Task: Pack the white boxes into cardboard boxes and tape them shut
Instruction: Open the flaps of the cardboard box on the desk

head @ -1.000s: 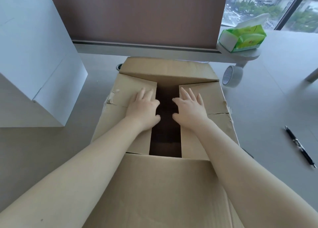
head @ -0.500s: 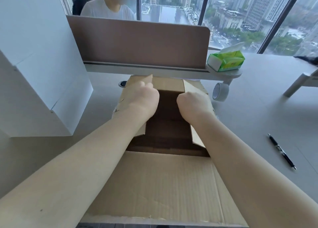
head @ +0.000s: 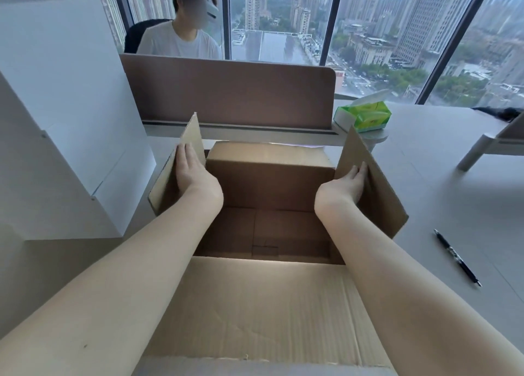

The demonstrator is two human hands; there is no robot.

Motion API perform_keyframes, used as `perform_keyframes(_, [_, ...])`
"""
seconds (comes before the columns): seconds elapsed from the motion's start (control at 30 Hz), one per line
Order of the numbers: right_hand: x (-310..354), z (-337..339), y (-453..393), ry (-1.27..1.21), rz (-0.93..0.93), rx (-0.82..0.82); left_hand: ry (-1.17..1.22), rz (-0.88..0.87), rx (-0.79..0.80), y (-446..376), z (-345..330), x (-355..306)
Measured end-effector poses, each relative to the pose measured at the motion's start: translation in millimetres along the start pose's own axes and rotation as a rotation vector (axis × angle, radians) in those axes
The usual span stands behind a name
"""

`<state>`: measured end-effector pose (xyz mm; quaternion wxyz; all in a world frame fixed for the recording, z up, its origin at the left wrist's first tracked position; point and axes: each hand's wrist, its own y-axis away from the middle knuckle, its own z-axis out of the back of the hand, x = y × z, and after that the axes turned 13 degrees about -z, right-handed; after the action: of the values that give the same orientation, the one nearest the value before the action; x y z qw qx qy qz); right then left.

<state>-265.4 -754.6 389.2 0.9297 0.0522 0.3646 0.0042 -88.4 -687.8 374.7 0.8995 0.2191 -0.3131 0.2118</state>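
So the big white box (head: 65,114) sits on the table (head: 442,194) just left of the cardboard box (head: 269,194), which is open and has nothing in it yet. Left hand (head: 192,174) and right hand (head: 344,187) each press flat, straight fingers against a side flap, pushing them outward. I'd fold both flaps fully back so they don't snag the white box going in. A pen (head: 456,258) lies to the right.

1. Cardboard box (head: 269,194) mouth open from above, side flaps pushed outward by left hand (head: 192,174) and right hand (head: 344,187).
2. Big white box (head: 65,114) blocks left side.
3. Divider panel (head: 226,92) walls off far edge.
4. Tabletop (head: 453,205) right: only pen (head: 456,258).
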Motion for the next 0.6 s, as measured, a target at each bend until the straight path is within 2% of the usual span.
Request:
perform_keyframes(0.17, [9, -18, -7, -0.155, -0.013, 0.080, 0.345, -0.016, 0.047, 2, -15, -12])
perform_keyframes(0.33, [20, -41, -15, -0.381, -0.069, 0.006, 0.585, 0.007, 0.009, -10, -35, -19])
perform_keyframes(0.6, [25, -69, -33, -0.682, -0.180, -0.030, 0.709, 0.025, -0.164, -24, -55, -15])
